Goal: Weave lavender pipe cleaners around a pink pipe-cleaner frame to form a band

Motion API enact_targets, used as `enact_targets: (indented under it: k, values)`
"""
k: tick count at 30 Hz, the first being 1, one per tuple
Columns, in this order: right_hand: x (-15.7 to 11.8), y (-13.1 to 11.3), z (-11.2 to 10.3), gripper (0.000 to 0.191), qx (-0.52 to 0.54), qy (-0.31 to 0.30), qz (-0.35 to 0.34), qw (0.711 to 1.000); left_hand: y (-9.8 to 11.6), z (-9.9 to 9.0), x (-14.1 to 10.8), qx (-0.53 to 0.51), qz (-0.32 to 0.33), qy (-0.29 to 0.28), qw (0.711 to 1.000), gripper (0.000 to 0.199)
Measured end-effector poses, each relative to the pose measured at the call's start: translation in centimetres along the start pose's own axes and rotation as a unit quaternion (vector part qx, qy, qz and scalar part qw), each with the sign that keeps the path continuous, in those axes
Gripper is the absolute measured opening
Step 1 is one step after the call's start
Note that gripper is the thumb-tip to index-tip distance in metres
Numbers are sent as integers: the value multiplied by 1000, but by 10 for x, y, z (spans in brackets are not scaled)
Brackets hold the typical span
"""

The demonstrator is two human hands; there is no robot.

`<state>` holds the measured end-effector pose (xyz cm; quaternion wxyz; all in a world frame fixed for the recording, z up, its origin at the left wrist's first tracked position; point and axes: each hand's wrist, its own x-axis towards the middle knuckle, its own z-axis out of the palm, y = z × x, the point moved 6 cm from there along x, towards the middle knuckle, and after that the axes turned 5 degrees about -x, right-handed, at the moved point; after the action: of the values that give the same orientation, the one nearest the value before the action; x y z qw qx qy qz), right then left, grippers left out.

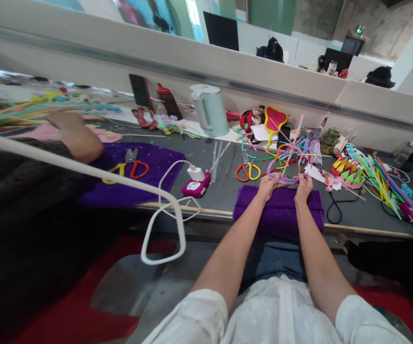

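Observation:
Just above a purple cloth bundle [278, 208] at the table's edge, both my hands hold a ring-shaped piece of lilac and pink pipe cleaners [284, 179]. My left hand [269, 186] has its fingers closed on the ring's left side. The right side of it is gripped by my right hand [303, 187]. Pink and orange stems rise from the ring in loops. Behind it lies a tangle of coloured pipe cleaners [308, 147]. Scissors with red and yellow handles [248, 172] rest left of my left hand.
A person's arm [80, 138] reaches in at left over purple cloth [163, 165] with other scissors [125, 171]. A white cable and charger [195, 173] sit beside a magenta device [196, 187]. Behind stand a kettle [211, 112] and red-capped bottle [169, 101]. Pipe-cleaner bundles [374, 179] lie right.

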<state>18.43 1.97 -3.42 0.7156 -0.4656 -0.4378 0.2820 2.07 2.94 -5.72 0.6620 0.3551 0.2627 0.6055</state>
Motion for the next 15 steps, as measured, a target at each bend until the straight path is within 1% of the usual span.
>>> enact_targets:
  k: [3,6,10,15]
  values:
    - [1,1,0,27,27,4,14,1000,0,0,0,7,2,-2,1000,48]
    - [1,3,-2,30,8,24,38,999,0,0,0,8,5,-6,1000,46]
    - [-2,5,-4,23,-26,46,66,996,-2,-1,1,6,6,-5,1000,44]
    - [-2,7,-4,21,-30,49,73,996,-1,-1,0,6,5,-4,1000,44]
